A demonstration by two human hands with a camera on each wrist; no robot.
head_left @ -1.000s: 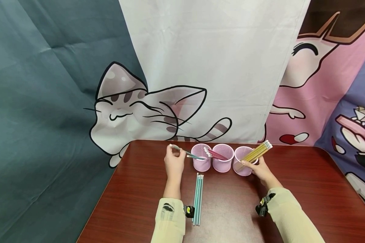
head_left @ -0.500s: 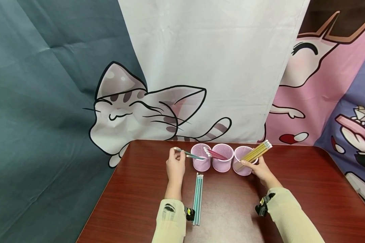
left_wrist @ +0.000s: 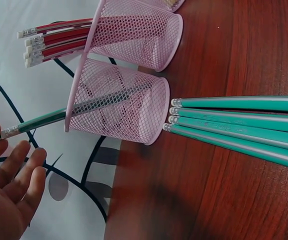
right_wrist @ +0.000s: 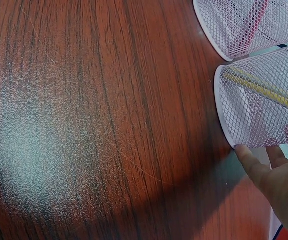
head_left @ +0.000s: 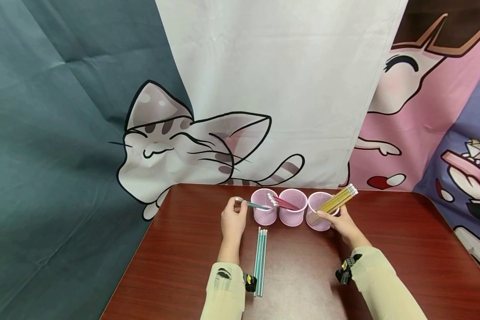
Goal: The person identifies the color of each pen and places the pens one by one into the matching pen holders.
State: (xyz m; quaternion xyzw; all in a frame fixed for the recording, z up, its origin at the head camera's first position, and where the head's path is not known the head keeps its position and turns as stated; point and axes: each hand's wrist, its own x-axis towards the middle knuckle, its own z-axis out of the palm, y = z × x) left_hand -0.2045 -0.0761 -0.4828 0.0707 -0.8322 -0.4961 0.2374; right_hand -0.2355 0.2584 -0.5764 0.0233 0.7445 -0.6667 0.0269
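My left hand [head_left: 234, 220] pinches a green pencil [left_wrist: 46, 120] near its eraser end. The pencil slants down into the left pink mesh pencil cup [head_left: 265, 217]; whether a second green pencil lies along it is hard to tell. My right hand [head_left: 346, 226] holds the right pink mesh cup [right_wrist: 264, 100], thumb at the near side of the rim and fingers around its outer side. Yellow pencils [head_left: 338, 199] lean rightward out of that cup. Between the two stands the middle cup [head_left: 292, 218], with red pencils [left_wrist: 59, 42] tilting left over the left cup's rim.
Several green pencils [head_left: 260, 262] lie side by side on the brown wooden table [head_left: 176, 258], in front of the left cup and beside my left forearm. A printed cat curtain [head_left: 232, 146] hangs just behind the table's back edge.
My left hand has shifted right and slightly down with the green pencil, which now reaches further into the left cup. The right hand and the cups have stayed in place.
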